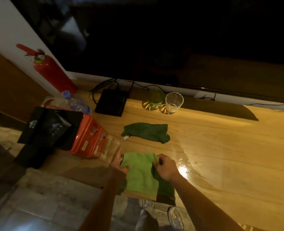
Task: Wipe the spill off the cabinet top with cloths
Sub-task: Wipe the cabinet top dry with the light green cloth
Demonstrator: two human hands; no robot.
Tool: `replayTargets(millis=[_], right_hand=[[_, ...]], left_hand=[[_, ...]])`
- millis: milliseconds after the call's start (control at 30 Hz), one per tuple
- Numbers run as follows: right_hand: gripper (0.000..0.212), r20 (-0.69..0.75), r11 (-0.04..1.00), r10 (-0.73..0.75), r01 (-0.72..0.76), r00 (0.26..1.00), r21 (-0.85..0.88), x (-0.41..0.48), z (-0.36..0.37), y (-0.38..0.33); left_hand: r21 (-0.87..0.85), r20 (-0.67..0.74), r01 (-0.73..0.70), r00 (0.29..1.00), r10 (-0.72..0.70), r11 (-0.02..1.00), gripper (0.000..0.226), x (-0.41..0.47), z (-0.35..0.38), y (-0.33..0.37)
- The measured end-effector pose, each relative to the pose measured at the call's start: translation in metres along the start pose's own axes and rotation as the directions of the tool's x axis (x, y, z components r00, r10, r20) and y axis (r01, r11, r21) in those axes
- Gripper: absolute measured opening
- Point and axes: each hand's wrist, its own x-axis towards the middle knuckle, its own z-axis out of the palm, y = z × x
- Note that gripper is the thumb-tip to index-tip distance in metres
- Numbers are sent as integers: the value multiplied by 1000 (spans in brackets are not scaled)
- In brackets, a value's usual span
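A light green cloth (140, 174) hangs over the front edge of the wooden cabinet top (221, 147). My left hand (118, 164) pinches its left upper edge, index finger pointing away. My right hand (165, 165) grips its right upper corner. A dark green cloth (146, 131) lies crumpled farther back, apart from both hands. A glossy wet patch (182, 157) shines on the wood just right of my right hand.
An orange case (89, 137) with black bags (49, 127) stands at the left. Behind are a plastic bottle (76, 102), a red fire extinguisher (54, 74), a black box with cables (112, 102), a green glass (155, 98), a clear glass (173, 102) and a large dark screen (171, 39).
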Motion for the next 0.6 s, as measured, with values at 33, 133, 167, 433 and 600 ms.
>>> replayTargets(millis=[33, 133, 167, 433, 600], right_hand=[[19, -22, 1000, 17, -17, 1000, -20, 5, 1, -2], [23, -71, 993, 56, -63, 996, -96, 13, 1, -5], [23, -83, 989, 56, -66, 995, -131, 12, 1, -5], [24, -164, 964, 1, -45, 986, -263, -24, -47, 14], [38, -208, 952, -10, -54, 978, -300, -75, -106, 65]], left_hand=[[-24, 14, 32, 999, -32, 999, 88, 6, -2, 1], [-11, -8, 33, 999, -33, 999, 79, 14, -7, 4], [37, -9, 23, 1000, -23, 999, 79, 14, -9, 5], [658, 83, -135, 991, 107, 741, 72, -14, -1, 43], [887, 113, -131, 991, 69, 442, 71, -62, 61, 83]])
